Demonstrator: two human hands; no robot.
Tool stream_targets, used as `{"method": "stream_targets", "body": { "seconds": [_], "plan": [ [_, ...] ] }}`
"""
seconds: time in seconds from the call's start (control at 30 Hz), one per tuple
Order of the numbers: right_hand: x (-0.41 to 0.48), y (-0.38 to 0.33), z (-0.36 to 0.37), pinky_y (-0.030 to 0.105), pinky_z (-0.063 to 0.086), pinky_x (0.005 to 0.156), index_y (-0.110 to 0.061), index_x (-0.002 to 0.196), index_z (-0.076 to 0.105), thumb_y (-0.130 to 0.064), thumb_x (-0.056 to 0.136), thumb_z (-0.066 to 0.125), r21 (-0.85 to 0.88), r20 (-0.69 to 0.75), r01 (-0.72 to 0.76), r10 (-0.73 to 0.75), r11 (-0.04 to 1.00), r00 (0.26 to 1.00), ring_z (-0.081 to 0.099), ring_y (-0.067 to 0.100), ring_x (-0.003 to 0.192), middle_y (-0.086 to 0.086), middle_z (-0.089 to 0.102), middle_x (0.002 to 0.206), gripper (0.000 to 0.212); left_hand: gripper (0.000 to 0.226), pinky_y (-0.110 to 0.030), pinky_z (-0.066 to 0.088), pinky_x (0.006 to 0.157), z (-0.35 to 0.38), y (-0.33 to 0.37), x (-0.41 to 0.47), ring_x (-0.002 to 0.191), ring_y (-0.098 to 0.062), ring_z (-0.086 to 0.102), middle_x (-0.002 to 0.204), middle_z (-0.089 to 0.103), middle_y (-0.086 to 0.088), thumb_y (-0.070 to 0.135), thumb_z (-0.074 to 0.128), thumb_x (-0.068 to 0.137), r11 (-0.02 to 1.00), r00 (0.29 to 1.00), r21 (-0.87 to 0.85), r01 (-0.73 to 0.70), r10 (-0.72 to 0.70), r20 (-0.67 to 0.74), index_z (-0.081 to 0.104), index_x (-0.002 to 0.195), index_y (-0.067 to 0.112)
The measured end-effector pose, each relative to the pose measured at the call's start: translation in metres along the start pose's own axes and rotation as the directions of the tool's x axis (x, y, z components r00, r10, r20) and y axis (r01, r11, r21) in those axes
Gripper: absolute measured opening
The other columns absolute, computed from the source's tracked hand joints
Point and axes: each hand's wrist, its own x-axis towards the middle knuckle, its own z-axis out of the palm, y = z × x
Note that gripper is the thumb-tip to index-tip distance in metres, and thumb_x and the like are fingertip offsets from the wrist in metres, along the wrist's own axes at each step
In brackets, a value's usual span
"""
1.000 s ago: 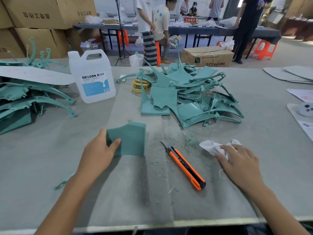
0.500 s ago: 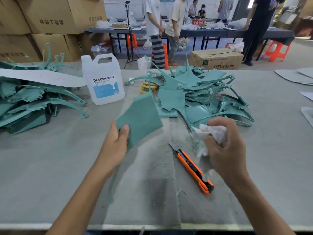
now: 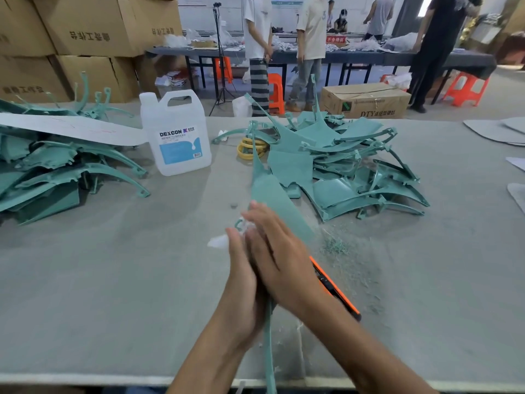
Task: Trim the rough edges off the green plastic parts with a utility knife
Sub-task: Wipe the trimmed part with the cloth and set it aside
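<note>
— Where's the part being worked on?

— The green plastic part (image 3: pixel 272 200) is up off the bench (image 3: pixel 113 280), standing on edge and sandwiched between the two hands. Its wide end pokes out above the fingers, and a thin strip runs down past the wrists toward the bench's near edge.

— And the hands?

— The left hand (image 3: pixel 241 280) lies flat against the part's left face, fingers straight. The right hand (image 3: pixel 279 260) is flat on the other face, fingers straight too, a bit blurred. A white cloth (image 3: pixel 218 240) sticks out by the left fingertips; I can't tell which hand has it.

— The knife?

— The orange utility knife (image 3: pixel 333 288) lies on the bench just right of the hands, partly hidden behind the right forearm. Green shavings (image 3: pixel 336 247) are scattered near it. A pile of green parts (image 3: pixel 341 166) sits behind, with a white jug (image 3: pixel 177 135) to its left.
</note>
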Motion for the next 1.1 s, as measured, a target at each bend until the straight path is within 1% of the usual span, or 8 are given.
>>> {"method": "stream_targets", "body": {
  "seconds": [0.13,0.3,0.47,0.67,0.77,0.87,0.97,1.1],
  "plan": [
    [0.034,0.014,-0.015,0.009,0.009,0.115,-0.021,0.144,0.052,-0.013,0.103,0.053,-0.213,0.002,-0.063,0.065,0.975,0.998,0.014,0.006,0.153,-0.004,0.031,0.163,0.042,0.078,-0.042,0.048,0.106,-0.003,-0.001,0.001,0.127,-0.021,0.060,0.138,0.063,-0.004,0.075,0.022,0.090,0.990,0.996,0.129,0.054,-0.062,0.066,0.049,0.145,0.027],
    [0.030,0.020,-0.019,0.040,0.042,0.111,-0.019,0.126,0.060,-0.024,0.106,0.041,-0.121,-0.192,-0.293,0.268,0.948,0.944,0.051,0.020,0.132,0.003,0.055,0.145,0.028,0.075,-0.034,0.059,0.088,-0.017,0.000,-0.008,0.116,-0.016,0.066,0.128,0.069,-0.006,0.072,0.022,0.092,0.962,0.993,0.263,0.070,-0.092,0.071,0.060,0.135,0.024],
    [0.008,0.009,0.003,0.026,0.029,0.120,-0.014,0.126,0.067,-0.007,0.100,0.056,-0.207,0.010,0.158,-0.160,0.965,0.987,0.039,0.016,0.146,0.007,0.054,0.148,0.029,0.056,-0.026,0.055,0.083,-0.015,0.001,-0.010,0.105,-0.003,0.066,0.130,0.068,0.001,0.066,0.026,0.102,0.942,0.999,0.335,-0.006,-0.010,0.046,0.063,0.130,0.034],
    [0.038,0.018,-0.029,0.004,0.036,0.081,-0.021,0.122,0.067,-0.020,0.108,0.042,-0.083,-0.330,-0.283,0.241,0.956,0.913,0.061,0.007,0.101,-0.013,0.066,0.104,0.029,0.076,-0.037,0.043,0.070,-0.021,0.002,-0.021,0.090,-0.026,0.054,0.123,0.067,-0.017,0.088,0.029,0.079,0.952,0.997,0.304,0.011,-0.034,0.070,0.067,0.123,0.039],
    [0.019,0.023,-0.016,0.009,0.038,0.086,-0.029,0.123,0.062,-0.033,0.105,0.040,-0.069,-0.296,-0.255,0.224,0.965,0.929,0.055,-0.001,0.104,-0.024,0.060,0.109,0.028,0.074,-0.035,0.046,0.071,-0.014,0.004,-0.020,0.096,-0.025,0.059,0.119,0.071,-0.009,0.084,0.025,0.083,0.942,0.998,0.335,-0.036,0.016,0.062,0.067,0.124,0.039],
    [0.004,0.037,-0.008,0.033,0.047,0.077,-0.022,0.096,0.057,-0.037,0.107,0.039,0.095,-0.208,-0.407,0.418,0.909,0.884,0.060,0.019,0.087,-0.006,0.062,0.086,0.027,0.077,-0.029,0.049,0.063,-0.010,0.010,-0.018,0.089,-0.023,0.062,0.115,0.073,-0.008,0.081,0.028,0.083,0.922,0.991,0.365,-0.125,0.135,-0.001,0.066,0.127,0.032],
    [-0.012,0.044,-0.011,0.046,0.047,0.070,-0.016,0.085,0.054,-0.037,0.107,0.043,-0.017,-0.085,-0.517,0.513,0.856,0.854,0.054,0.022,0.071,-0.002,0.057,0.072,0.032,0.063,-0.028,0.048,0.058,-0.010,0.021,-0.014,0.078,-0.014,0.061,0.109,0.074,-0.003,0.072,0.028,0.088,0.899,0.964,0.382,-0.213,0.257,-0.068,0.070,0.119,0.035],
    [-0.007,0.026,-0.040,0.048,0.056,0.066,-0.009,0.094,0.069,-0.057,0.101,0.046,0.423,0.055,-0.567,0.605,0.707,0.795,0.066,0.036,0.069,0.012,0.072,0.079,0.054,0.039,-0.013,0.047,0.076,-0.014,0.036,-0.019,0.093,0.007,0.059,0.109,0.067,0.029,0.070,0.040,0.085,0.615,0.897,0.718,-0.326,0.440,0.031,0.059,0.117,0.061]
  ]
}}
